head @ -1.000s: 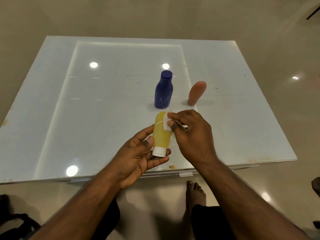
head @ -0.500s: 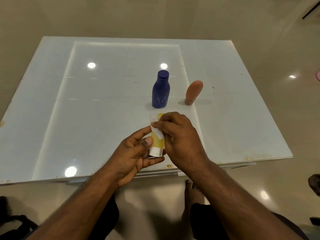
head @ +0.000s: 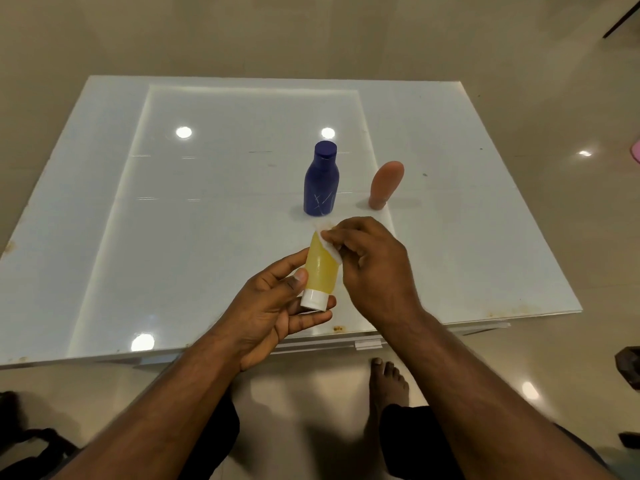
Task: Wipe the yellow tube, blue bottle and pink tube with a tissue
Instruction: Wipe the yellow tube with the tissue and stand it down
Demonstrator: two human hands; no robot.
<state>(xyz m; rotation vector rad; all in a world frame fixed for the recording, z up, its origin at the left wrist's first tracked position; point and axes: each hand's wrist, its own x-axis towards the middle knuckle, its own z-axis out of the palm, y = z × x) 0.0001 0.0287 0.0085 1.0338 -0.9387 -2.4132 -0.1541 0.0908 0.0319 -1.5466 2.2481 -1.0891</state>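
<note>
My left hand (head: 273,306) holds the yellow tube (head: 320,268) above the table's near edge, white cap toward me. My right hand (head: 374,268) pinches a small white tissue (head: 330,249) against the tube's upper right side. Farther back the blue bottle (head: 320,180) stands upright on the table. To its right the pink tube (head: 386,185) stands on its cap, leaning slightly right. Both are apart from my hands.
The white glossy table (head: 173,220) carries ceiling-light reflections and a few rust spots near the front edge. My bare foot (head: 388,379) rests on the tiled floor below it. Dark objects lie at the floor's lower left (head: 20,452) and right (head: 628,367).
My right hand slid the tissue down over the yellow tube, then back up to its top end. The left hand kept hold of the tube.
</note>
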